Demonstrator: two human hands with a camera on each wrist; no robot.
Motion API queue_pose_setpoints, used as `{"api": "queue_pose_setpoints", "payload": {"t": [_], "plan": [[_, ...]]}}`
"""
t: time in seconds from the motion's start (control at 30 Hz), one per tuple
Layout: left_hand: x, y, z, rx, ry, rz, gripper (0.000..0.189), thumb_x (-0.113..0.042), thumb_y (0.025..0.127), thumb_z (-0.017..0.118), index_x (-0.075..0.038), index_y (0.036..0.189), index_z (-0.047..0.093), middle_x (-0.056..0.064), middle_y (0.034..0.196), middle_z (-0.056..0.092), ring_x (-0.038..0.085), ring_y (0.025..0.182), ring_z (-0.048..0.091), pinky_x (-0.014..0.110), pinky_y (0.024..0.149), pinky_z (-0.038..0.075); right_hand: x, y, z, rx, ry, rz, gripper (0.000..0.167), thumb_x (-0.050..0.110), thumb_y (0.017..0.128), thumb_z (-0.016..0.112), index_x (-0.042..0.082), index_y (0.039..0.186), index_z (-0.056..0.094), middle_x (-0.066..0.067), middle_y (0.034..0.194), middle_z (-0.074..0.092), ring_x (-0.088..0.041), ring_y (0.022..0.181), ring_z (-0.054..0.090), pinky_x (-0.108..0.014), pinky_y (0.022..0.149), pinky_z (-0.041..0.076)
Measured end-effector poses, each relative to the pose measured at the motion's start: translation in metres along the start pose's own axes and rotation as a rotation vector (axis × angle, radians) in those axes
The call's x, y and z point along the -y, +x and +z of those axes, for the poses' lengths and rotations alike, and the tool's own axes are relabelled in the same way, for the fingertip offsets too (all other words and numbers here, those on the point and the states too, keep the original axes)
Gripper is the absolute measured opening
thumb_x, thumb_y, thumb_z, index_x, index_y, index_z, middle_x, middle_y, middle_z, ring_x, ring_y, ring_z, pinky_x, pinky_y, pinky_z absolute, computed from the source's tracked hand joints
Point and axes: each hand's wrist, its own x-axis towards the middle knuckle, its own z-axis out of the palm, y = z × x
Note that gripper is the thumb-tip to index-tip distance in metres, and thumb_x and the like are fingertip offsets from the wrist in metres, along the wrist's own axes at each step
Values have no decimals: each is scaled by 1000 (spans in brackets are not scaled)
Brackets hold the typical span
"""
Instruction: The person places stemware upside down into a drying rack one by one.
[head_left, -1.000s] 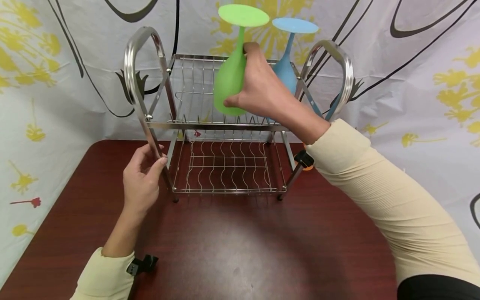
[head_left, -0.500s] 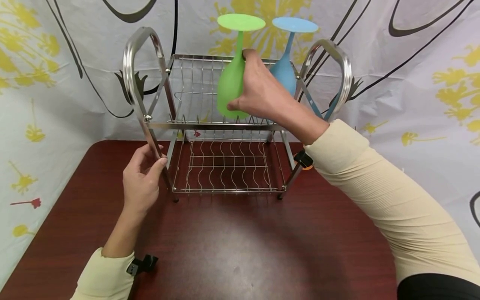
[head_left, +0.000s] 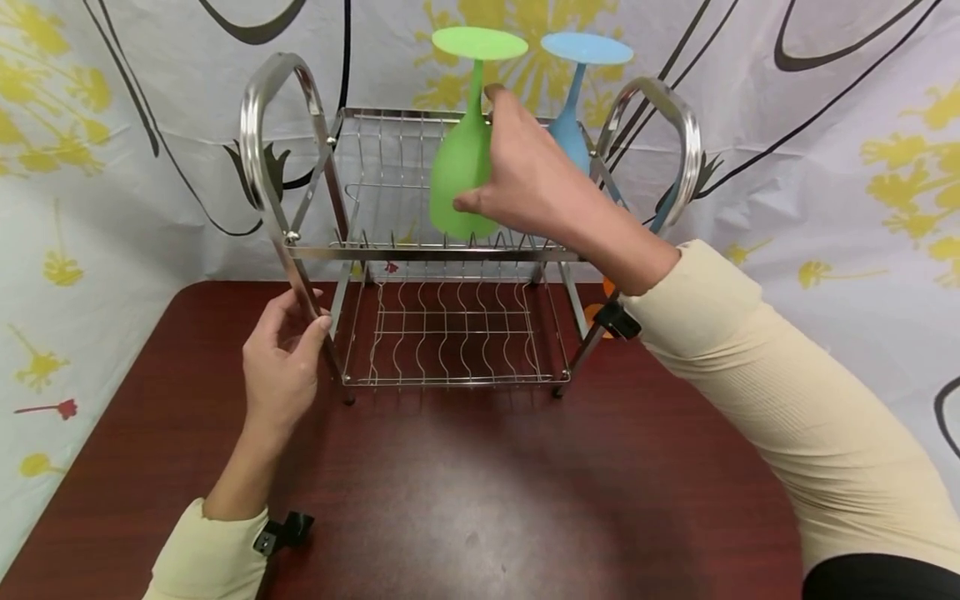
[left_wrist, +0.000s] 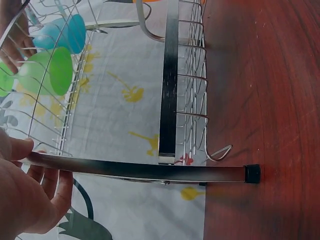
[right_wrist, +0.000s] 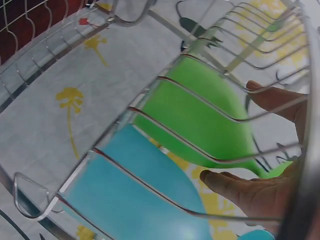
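An upside-down green wine glass [head_left: 459, 179] stands rim-down on the upper tier of a two-tier metal dish rack [head_left: 435, 253]. My right hand [head_left: 536, 175] is around its bowl, thumb in front, a finger behind near the stem. In the right wrist view, narrow gaps show between the fingers [right_wrist: 225, 186] and the green bowl. A blue wine glass [head_left: 573, 146], also inverted, is just right of it, partly behind my right hand. My left hand [head_left: 281, 358] grips the rack's left front leg between thumb and fingers, also seen in the left wrist view.
The rack's lower wire tier [head_left: 457, 333] sits above a dark red table [head_left: 480, 483]. Curved metal handles [head_left: 258, 125] rise at both ends of the rack. A patterned white sheet [head_left: 135, 167] hangs close behind it. Orange patches [head_left: 600, 320] show behind the right leg.
The green glass came down onto the upper tier, and its foot is lower than a second ago. My right fingers have loosened around it, the wrist shifting slightly right. The left hand keeps its grip.
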Motion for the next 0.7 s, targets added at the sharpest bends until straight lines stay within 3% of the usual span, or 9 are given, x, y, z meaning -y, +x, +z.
{"api": "queue_pose_setpoints", "payload": {"t": [0.3,0.53,0.7], "plan": [[3,-1,2,-19,72,12,29,-3,92,64,-1,121,63,-5,97,63,7,86,62,15,75,51,1,-43,-20,-34,-8,-1,108,40,84,75,13,157,0,-5,158,25,-17,143,28,-36,117,26],[4,-2,3,-26,88,30,29,-3,91,64,-2,121,64,2,98,64,6,84,63,14,74,52,-6,-84,-31,-122,-21,-76,94,35,86,72,12,155,14,-7,152,36,-23,134,42,-42,109,38],[3,-3,2,-22,98,45,31,-3,91,65,-3,121,64,-3,98,63,6,85,63,14,75,52,-32,-100,-26,-232,-27,-186,85,41,84,73,25,153,25,1,146,44,-14,131,45,-36,104,42]]}}
